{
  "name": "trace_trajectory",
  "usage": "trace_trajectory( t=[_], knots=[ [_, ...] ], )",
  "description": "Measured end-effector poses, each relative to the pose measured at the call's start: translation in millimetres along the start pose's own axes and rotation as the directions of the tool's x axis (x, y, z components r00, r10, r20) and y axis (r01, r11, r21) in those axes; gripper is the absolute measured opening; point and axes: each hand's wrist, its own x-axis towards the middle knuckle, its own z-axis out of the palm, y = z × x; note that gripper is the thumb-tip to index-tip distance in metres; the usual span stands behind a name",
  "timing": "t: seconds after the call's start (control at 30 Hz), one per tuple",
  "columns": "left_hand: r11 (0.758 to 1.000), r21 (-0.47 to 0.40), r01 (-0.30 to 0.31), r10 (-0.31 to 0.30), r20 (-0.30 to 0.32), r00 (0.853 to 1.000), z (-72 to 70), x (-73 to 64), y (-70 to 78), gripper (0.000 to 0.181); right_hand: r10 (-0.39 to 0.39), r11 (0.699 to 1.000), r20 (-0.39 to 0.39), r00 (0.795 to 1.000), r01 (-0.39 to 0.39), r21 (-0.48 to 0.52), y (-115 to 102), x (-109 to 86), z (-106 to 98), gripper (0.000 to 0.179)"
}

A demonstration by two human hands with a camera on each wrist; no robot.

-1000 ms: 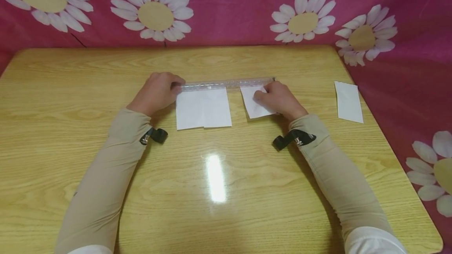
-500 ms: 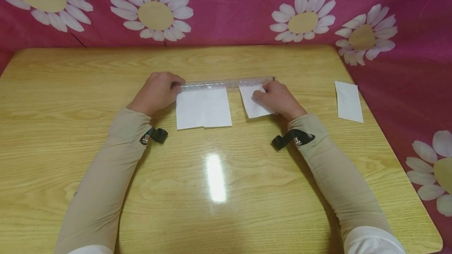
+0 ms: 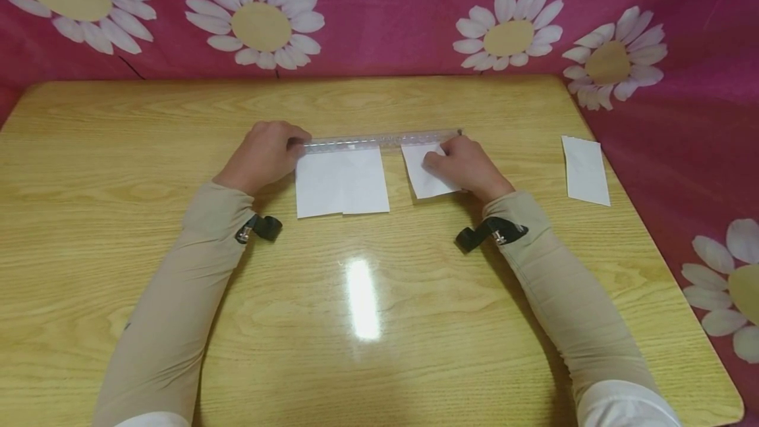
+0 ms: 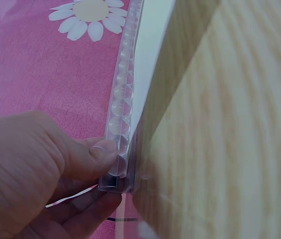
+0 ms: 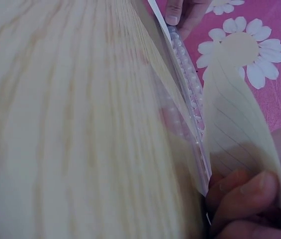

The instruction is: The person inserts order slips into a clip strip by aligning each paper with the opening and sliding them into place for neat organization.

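In the head view a long, clear plastic case [image 3: 388, 140] lies across the table, with a row of round clear bumps showing along it in the left wrist view. My left hand [image 3: 263, 155] pinches its left end, thumb on top. My right hand [image 3: 471, 167], near the case's right end, holds a small white sheet of paper [image 3: 418, 173] between thumb and curled fingers. Thin curved lines show on that paper in the right wrist view. Two white paper sheets [image 3: 340, 186], side by side and meeting at a seam, lie against the near edge of the case.
Another white slip of paper [image 3: 586, 171] lies near the right edge of the wooden table [image 3: 367, 374]. A pink cloth [image 3: 385, 12] with daisies hangs behind and to the right. Black straps [image 3: 267, 228] circle both sleeves at the wrists.
My right hand and its paper have shifted very slightly left since a second ago. The left hand, the case and the flat sheets stay where they were.
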Motion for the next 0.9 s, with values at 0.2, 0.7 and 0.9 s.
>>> trace_trajectory(
  t=[0.2, 0.7, 0.9],
  knots=[
    [1.000, 0.000, -0.003, 0.003, -0.002, 1.000, 0.4, 0.1, -0.9, 0.034, -0.002, 1.000, 0.007, 1.000, 0.002, -0.011, 0.1, 0.1, 0.1, 0.032],
    [1.000, -0.012, 0.014, -0.014, 0.009, 1.000, 0.2, 0.1, -0.9, 0.035, 0.001, 1.000, 0.000, 1.000, -0.001, -0.011, -0.1, 1.1, 2.5, 0.034],
    [1.000, -0.010, 0.009, -0.009, 0.007, 1.000, 0.4, 0.6, -1.2, 0.035, 0.005, 1.000, 0.006, 1.000, -0.005, 0.012, -0.5, 1.9, 3.8, 0.032]
  ],
)
